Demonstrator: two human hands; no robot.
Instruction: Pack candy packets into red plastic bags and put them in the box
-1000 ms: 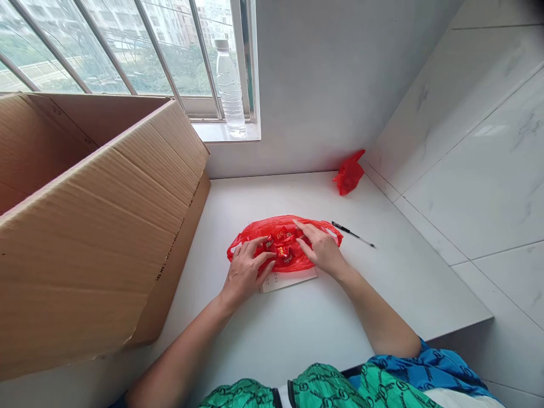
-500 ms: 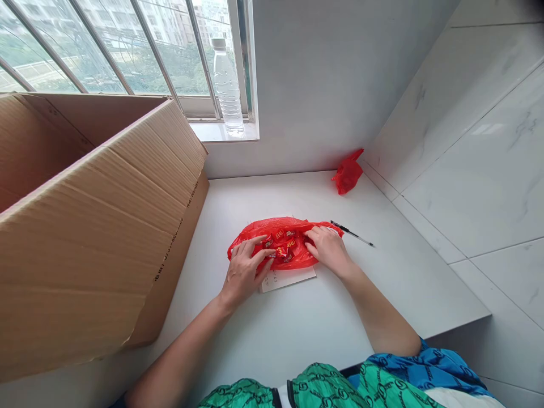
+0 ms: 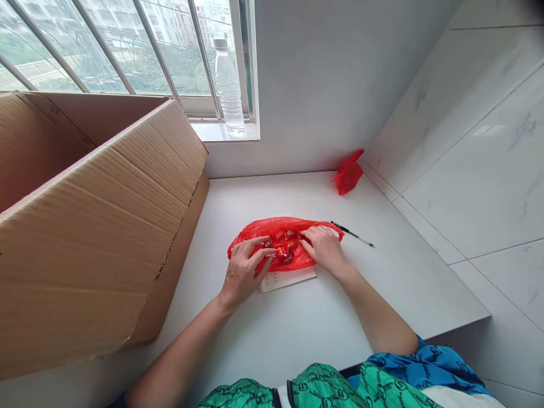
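Observation:
A red plastic bag lies spread open on the white tabletop, with several small red-wrapped sweets inside it. My left hand rests over the bag's left part, fingers apart and fingertips at the sweets. From the right, my right hand reaches into the bag. Its fingers are stretched towards the sweets with the thumb apart, and the fingertips touch a wrapper. Partly under the bag's front edge is a white paper pad with handwriting on it.
A black pen lies right of the bag. A crumpled red bag sits at the back corner by the tiled wall. A large open cardboard box stands on the left. On the windowsill is a clear water bottle.
My right hand has shifted slightly left, deeper over the sweets. My left hand has stayed nearly in place on the bag.

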